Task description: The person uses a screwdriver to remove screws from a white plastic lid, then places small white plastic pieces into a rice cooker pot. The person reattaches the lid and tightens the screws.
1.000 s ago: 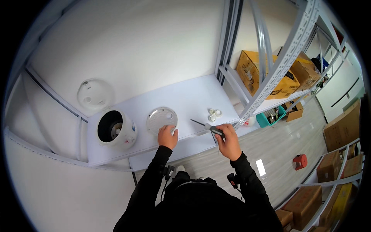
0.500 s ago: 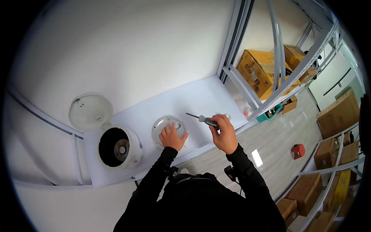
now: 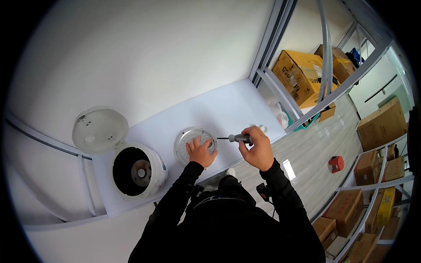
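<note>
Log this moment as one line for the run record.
left hand: pressing round metal plate | right hand: holding screwdriver, tip toward plate | rice cooker: lid open

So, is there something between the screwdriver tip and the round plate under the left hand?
Nothing visible. The screwdriver in the right hand points across bare table at the round plate, which the left hand covers partly.
</note>
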Demonstrator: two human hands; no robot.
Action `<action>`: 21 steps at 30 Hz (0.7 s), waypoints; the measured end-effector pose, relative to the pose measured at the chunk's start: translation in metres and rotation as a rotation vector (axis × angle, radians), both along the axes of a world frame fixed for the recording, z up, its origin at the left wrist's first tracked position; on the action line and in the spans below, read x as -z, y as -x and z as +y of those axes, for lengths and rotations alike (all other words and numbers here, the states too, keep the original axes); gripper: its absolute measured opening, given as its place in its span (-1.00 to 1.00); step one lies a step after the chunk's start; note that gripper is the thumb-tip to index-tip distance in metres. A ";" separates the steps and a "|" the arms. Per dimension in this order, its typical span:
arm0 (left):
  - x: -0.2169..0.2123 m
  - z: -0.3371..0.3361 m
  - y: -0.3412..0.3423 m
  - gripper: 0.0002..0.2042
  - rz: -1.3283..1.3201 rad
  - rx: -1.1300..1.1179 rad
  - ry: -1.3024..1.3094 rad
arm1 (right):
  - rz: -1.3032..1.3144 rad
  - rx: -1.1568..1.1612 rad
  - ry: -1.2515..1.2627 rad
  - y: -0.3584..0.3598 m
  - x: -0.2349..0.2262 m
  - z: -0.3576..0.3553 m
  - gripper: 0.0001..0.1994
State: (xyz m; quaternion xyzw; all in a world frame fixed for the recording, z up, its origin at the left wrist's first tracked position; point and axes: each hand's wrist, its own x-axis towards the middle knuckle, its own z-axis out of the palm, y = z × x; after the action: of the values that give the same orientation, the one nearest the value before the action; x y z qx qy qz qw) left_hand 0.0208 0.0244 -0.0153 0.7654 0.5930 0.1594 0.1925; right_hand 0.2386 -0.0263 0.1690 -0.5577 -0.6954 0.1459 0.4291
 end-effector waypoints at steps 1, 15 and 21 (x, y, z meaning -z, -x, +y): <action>0.000 0.001 -0.002 -0.40 -0.033 -0.022 0.003 | -0.001 0.001 0.005 0.000 0.001 0.001 -0.75; -0.014 0.005 -0.010 -0.43 0.008 -0.066 0.049 | -0.066 -0.057 0.068 0.003 0.014 0.029 -0.75; -0.018 0.005 -0.011 -0.43 0.004 -0.063 0.073 | -0.071 -0.072 0.081 0.001 0.017 0.038 -0.75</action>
State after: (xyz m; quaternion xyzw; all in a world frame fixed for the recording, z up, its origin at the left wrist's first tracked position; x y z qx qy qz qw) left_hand 0.0317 0.0298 0.0030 0.7391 0.6226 0.1421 0.2143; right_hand 0.2380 0.0114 0.1521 -0.5540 -0.7232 0.1695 0.3759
